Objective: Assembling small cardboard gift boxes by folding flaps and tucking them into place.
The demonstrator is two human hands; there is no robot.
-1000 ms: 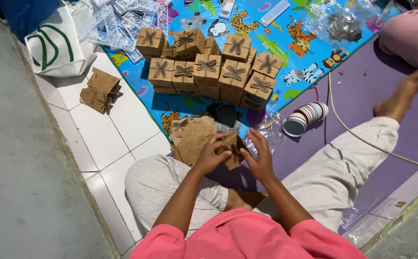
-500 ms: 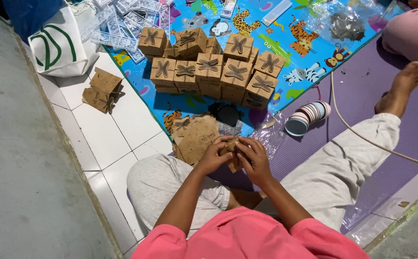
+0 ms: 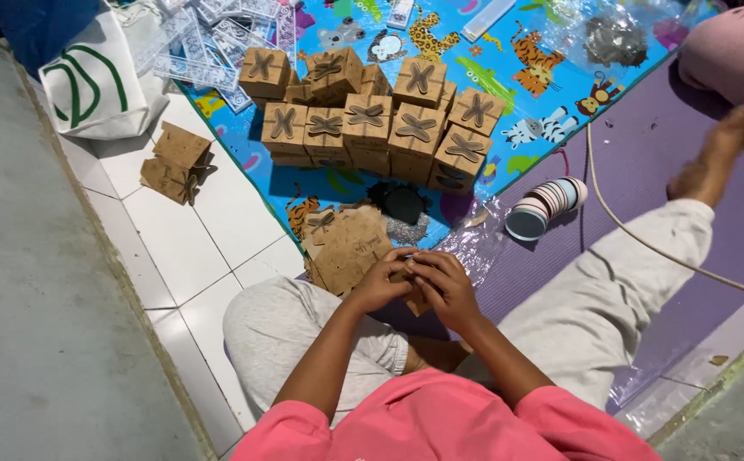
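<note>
A stack of folded boxes (image 3: 372,119) sits on the play mat (image 3: 551,77); flat cardboard blanks (image 3: 351,248) lie nearer, left of the tape rolls (image 3: 547,205).

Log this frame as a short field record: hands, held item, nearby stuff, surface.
left hand: closed on the small brown cardboard piece
right hand: closed on the same piece, touching the left hand
beside hands: stack of flat brown cardboard blanks
ahead: folded brown boxes with petal tops, grouped on the animal-print mat
right: tape rolls on the purple mat
left: white bag, two loose boxes on the white tiles
</note>
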